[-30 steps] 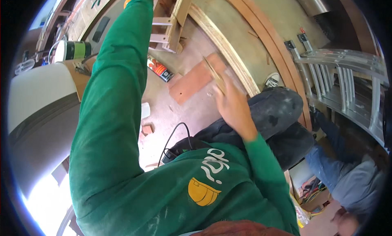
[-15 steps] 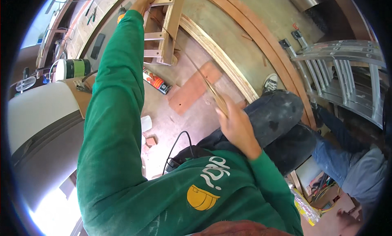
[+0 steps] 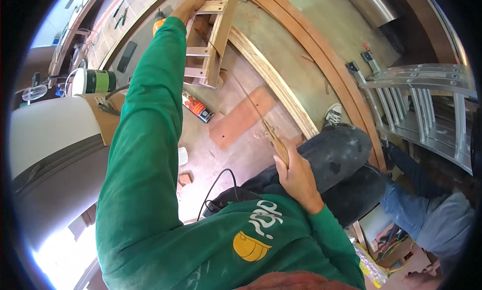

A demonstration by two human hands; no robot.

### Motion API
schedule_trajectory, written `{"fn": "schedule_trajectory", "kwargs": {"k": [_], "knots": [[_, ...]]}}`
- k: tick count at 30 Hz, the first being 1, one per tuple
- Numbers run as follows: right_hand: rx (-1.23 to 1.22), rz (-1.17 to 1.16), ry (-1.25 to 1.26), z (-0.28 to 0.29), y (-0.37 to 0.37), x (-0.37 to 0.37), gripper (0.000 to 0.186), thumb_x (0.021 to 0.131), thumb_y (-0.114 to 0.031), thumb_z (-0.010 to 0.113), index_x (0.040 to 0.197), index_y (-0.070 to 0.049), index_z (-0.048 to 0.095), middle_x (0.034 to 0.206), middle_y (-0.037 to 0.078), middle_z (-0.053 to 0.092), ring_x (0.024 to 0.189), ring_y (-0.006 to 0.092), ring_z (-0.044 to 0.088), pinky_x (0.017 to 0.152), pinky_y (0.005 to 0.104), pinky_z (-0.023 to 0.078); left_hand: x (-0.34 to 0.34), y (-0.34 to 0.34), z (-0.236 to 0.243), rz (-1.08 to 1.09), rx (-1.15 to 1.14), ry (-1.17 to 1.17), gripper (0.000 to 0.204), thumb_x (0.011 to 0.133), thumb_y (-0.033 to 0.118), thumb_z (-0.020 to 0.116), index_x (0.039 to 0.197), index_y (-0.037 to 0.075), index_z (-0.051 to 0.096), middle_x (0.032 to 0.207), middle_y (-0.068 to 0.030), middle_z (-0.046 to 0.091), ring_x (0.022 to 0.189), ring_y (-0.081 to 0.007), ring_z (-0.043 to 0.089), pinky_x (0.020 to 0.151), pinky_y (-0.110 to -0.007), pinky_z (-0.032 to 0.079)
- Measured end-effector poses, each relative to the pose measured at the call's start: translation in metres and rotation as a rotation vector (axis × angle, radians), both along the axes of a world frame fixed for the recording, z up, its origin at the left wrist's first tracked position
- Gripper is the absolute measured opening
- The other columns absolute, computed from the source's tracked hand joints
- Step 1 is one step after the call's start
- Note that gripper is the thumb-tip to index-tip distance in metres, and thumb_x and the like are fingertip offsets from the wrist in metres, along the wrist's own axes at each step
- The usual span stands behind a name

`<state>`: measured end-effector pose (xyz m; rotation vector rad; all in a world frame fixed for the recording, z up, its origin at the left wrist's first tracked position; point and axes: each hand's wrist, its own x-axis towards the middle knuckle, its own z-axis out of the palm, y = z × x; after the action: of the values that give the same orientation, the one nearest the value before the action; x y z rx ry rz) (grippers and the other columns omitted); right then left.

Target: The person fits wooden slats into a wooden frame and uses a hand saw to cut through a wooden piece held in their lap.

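My right hand (image 3: 299, 180) is closed around the wooden handle of a handsaw (image 3: 279, 150), in front of my bent knee. The saw's long thin blade shows nearly edge-on and runs up and left to a ladder-like wooden frame (image 3: 221, 36) with light cross pieces. At the frame's far end my left hand (image 3: 190, 5), arm stretched out, grips the wood; its fingertips are partly hidden. A yellow-and-black power drill (image 3: 159, 23) lies just left of that wrist. Where the blade meets the wood is too small to make out.
A spray can (image 3: 198, 107) and a reddish board (image 3: 243, 118) lie on the floor. Long timber strips (image 3: 273, 71) curve past my shoe. An aluminium ladder (image 3: 419, 99) stands at right, near another person's jeans-clad leg (image 3: 414, 199). A white-and-green bucket (image 3: 94, 82) is at left.
My right hand has drawn the saw slightly back toward my body. The left hand keeps its place on the wooden frame, while the whole view has shifted a little.
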<state>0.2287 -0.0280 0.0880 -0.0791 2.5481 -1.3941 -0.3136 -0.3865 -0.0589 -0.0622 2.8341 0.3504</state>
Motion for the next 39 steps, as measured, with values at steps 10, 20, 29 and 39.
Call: {"fn": "schedule_trajectory", "kwargs": {"k": [10, 20, 29, 39], "knots": [[-0.053, 0.065, 0.268, -0.051, -0.077, -0.114, 0.043, 0.105, -0.027, 0.061, 0.143, -0.008, 0.051, 0.102, 0.03, 0.071, 0.095, 0.0518, 0.067, 0.084, 0.0608, 0.051, 0.022, -0.034, 0.037, -0.058, -0.128, 0.032, 0.061, 0.09, 0.067, 0.06, 0.124, 0.019, 0.078, 0.133, -0.0165, 0.072, 0.125, -0.0398, 0.067, 0.104, -0.045, 0.053], [0.011, 0.125, 0.127, -0.023, -0.04, -0.055, 0.045, 0.104, -0.016, 0.061, 0.146, -0.004, 0.05, 0.112, 0.032, 0.069, 0.1, 0.0529, 0.067, 0.084, 0.0601, 0.052, 0.056, -0.034, 0.064, 0.054, -0.05, 0.132, 0.061, 0.085, 0.058, 0.068, 0.117, 0.008, 0.08, 0.128, -0.0191, 0.074, 0.12, -0.0374, 0.07, 0.1, -0.044, 0.055], [-0.018, 0.149, 0.16, -0.037, -0.055, -0.083, 0.049, 0.104, -0.02, 0.061, 0.148, -0.004, 0.048, 0.114, 0.032, 0.069, 0.103, 0.0535, 0.067, 0.088, 0.0561, 0.054, 0.05, -0.03, 0.067, 0.057, -0.025, 0.098, 0.063, 0.086, 0.059, 0.07, 0.12, 0.007, 0.079, 0.128, -0.0218, 0.073, 0.121, -0.0414, 0.069, 0.102, -0.045, 0.055], [0.072, 0.101, 0.217, -0.037, -0.072, -0.114, 0.045, 0.105, -0.019, 0.061, 0.146, -0.006, 0.05, 0.109, 0.033, 0.069, 0.098, 0.0528, 0.068, 0.081, 0.0594, 0.053, 0.062, 0.011, 0.09, -0.016, -0.072, 0.129, 0.062, 0.088, 0.061, 0.066, 0.119, 0.009, 0.08, 0.126, -0.0234, 0.073, 0.12, -0.0399, 0.07, 0.103, -0.045, 0.054]]}}
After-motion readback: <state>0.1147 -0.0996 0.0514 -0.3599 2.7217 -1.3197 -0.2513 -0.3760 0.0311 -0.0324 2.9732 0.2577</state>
